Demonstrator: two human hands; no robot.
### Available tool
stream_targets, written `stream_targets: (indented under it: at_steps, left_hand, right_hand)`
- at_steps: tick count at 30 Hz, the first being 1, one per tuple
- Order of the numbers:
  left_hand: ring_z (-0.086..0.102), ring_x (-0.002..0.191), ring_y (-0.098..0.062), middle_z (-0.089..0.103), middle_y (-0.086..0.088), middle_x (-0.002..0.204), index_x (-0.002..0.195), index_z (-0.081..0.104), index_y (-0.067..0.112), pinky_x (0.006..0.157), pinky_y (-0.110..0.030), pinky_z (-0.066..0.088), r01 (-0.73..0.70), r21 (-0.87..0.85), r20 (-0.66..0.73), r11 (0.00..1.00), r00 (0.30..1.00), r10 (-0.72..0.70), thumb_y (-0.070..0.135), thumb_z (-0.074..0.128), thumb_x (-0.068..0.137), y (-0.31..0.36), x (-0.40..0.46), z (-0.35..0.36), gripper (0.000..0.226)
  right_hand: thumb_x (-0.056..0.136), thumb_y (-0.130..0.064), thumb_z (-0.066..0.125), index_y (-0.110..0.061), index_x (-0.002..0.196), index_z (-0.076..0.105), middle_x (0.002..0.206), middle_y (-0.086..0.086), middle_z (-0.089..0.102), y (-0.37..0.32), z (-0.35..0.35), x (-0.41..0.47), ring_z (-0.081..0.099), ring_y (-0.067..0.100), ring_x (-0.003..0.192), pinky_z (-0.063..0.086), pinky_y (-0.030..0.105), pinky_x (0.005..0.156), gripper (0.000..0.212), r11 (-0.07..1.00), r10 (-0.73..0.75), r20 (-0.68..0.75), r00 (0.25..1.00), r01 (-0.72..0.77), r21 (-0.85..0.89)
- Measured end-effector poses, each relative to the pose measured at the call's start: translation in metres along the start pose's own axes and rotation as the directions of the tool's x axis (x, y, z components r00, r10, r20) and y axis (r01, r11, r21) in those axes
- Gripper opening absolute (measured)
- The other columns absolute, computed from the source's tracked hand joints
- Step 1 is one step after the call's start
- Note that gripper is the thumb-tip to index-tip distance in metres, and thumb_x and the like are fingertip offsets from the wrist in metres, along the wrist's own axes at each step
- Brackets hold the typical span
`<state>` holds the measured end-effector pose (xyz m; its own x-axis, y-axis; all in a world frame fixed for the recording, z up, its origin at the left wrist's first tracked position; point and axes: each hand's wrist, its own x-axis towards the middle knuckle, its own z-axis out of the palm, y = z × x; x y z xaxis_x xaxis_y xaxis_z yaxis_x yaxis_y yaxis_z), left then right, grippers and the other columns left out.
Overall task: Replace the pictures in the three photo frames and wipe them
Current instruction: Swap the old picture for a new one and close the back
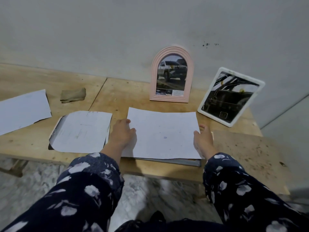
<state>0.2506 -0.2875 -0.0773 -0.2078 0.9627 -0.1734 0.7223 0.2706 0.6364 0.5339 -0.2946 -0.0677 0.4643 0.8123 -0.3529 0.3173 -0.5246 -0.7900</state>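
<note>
Hands, left hand [122, 131] and right hand [203, 138], gripping opposite edges of the white sheet [163, 133] atop the third frame [168, 161] at the table's [117, 101] near edge, likely fitting its picture; next, seating it squarely, pink arched frame [172, 74] and white frame [231, 97] already filled against the wall.

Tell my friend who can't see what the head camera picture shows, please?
Two hands, left hand and right hand, hold a white sheet by its sides over a wooden table. A pink arched frame and a white frame lean against the wall, with two more papers and a folded cloth on the left.
</note>
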Motion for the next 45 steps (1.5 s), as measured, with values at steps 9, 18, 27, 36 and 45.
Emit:
stream_targets:
  at_steps: [9, 18, 27, 36, 45]
  left_hand:
    - [0.019, 0.136, -0.030, 0.017, 0.001, 0.155, 0.136, 0.040, 0.020, 0.103, -0.046, 0.037, -0.115, 0.459, 0.173, 0.881, 0.984, 0.039, 0.033, 0.049, 0.096, -0.004, -0.017, 0.011, 0.042]
    - [0.022, 0.133, -0.031, 0.023, -0.002, 0.152, 0.136, 0.038, 0.018, 0.099, -0.047, 0.037, -0.145, 0.464, 0.187, 0.874, 0.980, 0.063, 0.023, 0.042, 0.099, -0.008, -0.013, 0.005, 0.037]
    - [0.025, 0.135, -0.030, 0.023, -0.004, 0.152, 0.145, 0.032, 0.019, 0.104, -0.047, 0.033, -0.264, 0.396, 0.131, 0.880, 0.964, 0.230, 0.025, 0.050, 0.097, 0.047, -0.041, 0.041, 0.052]
    - [0.038, 0.128, -0.026, 0.042, -0.005, 0.141, 0.137, 0.046, 0.020, 0.100, -0.041, 0.041, -0.427, 0.357, 0.285, 0.831, 0.897, 0.339, 0.026, 0.046, 0.098, 0.162, -0.092, 0.130, 0.039]
    - [0.038, 0.127, -0.031, 0.042, -0.013, 0.135, 0.135, 0.037, 0.012, 0.102, -0.045, 0.038, -0.122, 0.493, 0.274, 0.861, 0.962, -0.020, 0.040, 0.063, 0.078, 0.231, -0.134, 0.207, 0.068]
  right_hand:
    - [0.099, -0.037, 0.043, -0.025, 0.145, 0.036, 0.157, 0.000, 0.010, 0.023, 0.009, -0.027, 0.011, 0.026, 0.141, 0.019, 0.042, 0.114, 0.048, 0.847, -0.135, 0.077, 0.988, 0.156, -0.508]
    - [0.100, -0.039, 0.036, -0.025, 0.152, 0.016, 0.160, -0.003, 0.013, 0.035, 0.014, -0.047, 0.004, 0.029, 0.145, 0.010, 0.048, 0.117, 0.058, 0.767, -0.174, 0.180, 0.968, 0.248, -0.591]
    - [0.099, -0.029, 0.039, -0.024, 0.146, 0.030, 0.152, 0.001, 0.031, 0.048, -0.053, -0.056, 0.019, 0.028, 0.139, 0.021, 0.046, 0.112, 0.048, 0.876, -0.164, 0.000, 0.986, 0.146, -0.460]
    - [0.098, -0.034, 0.040, -0.021, 0.145, 0.033, 0.149, 0.008, 0.036, 0.108, -0.172, -0.004, 0.025, 0.033, 0.137, 0.021, 0.041, 0.111, 0.049, 0.850, -0.066, -0.039, 0.997, 0.035, -0.526]
    - [0.099, -0.033, 0.039, -0.014, 0.141, 0.037, 0.142, 0.015, 0.038, 0.158, -0.267, 0.052, 0.033, 0.037, 0.130, 0.030, 0.044, 0.106, 0.047, 0.856, 0.017, -0.092, 0.996, -0.062, -0.513]
